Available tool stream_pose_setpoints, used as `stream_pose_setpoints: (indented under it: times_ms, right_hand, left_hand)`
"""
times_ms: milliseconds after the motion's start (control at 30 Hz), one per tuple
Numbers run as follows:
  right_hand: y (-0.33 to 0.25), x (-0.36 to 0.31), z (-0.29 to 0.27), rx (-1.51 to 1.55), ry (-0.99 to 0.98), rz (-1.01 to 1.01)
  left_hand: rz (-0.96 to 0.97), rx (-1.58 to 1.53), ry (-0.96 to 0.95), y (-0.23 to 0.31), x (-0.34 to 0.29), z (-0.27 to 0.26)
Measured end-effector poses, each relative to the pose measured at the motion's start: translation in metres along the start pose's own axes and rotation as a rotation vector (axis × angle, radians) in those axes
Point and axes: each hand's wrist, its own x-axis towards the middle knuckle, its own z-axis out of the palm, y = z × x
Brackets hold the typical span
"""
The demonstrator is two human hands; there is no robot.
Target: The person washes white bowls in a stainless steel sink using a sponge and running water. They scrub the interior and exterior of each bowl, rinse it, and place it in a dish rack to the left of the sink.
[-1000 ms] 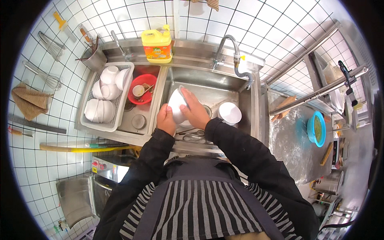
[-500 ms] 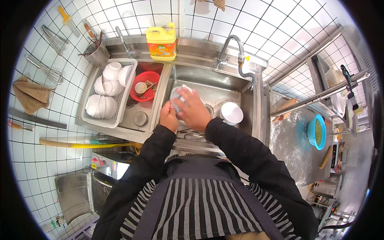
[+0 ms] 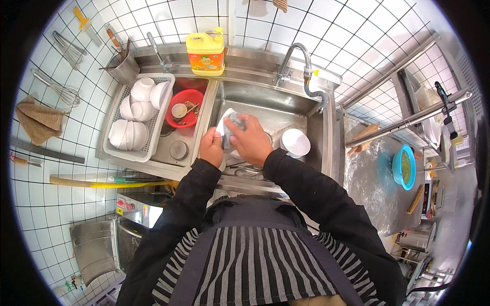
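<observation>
Over the right-hand sink basin (image 3: pixel 265 94), my left hand (image 3: pixel 211 148) grips a white bowl (image 3: pixel 223 121) by its near side. My right hand (image 3: pixel 253 145) is closed on a grey cloth (image 3: pixel 236 122) and presses it against the bowl; fingers and cloth hide much of the bowl. Right of my hands, a white bowl (image 3: pixel 295 143) rests on the basin floor. Metal utensils (image 3: pixel 248 172) lie at the basin's near edge, partly covered by my right hand and sleeve.
On the left, a grey plastic basket (image 3: pixel 149 153) holds several white bowls. A red basin (image 3: pixel 178 97) with food scraps sits in the left sink. Behind stand a yellow detergent jug (image 3: pixel 206 55) and a curved faucet (image 3: pixel 301 48). A blue bowl (image 3: pixel 404 167) is on the right-hand counter.
The held bowl has turned so that more of its white side shows. My left hand has shifted slightly left, and the right hand with the cloth a little nearer me.
</observation>
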Motion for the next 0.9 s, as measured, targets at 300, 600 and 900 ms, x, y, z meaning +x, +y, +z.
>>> stream_pose_setpoints:
  times_ms: [300,600,900]
  right_hand:
    - [0.023,0.014,0.012,0.513,0.161,0.271]
    - [0.04,-0.009,0.05,1.644,0.107,0.965]
    - [-0.007,-0.015,0.049,0.304,0.188,0.22]
  left_hand:
    - [-0.014,-0.02,-0.053,0.001,-0.004,-0.003]
    - [-0.255,-0.779,0.201,0.028,-0.002,0.013]
    - [-0.366,-0.937,0.165,0.02,0.001,0.031]
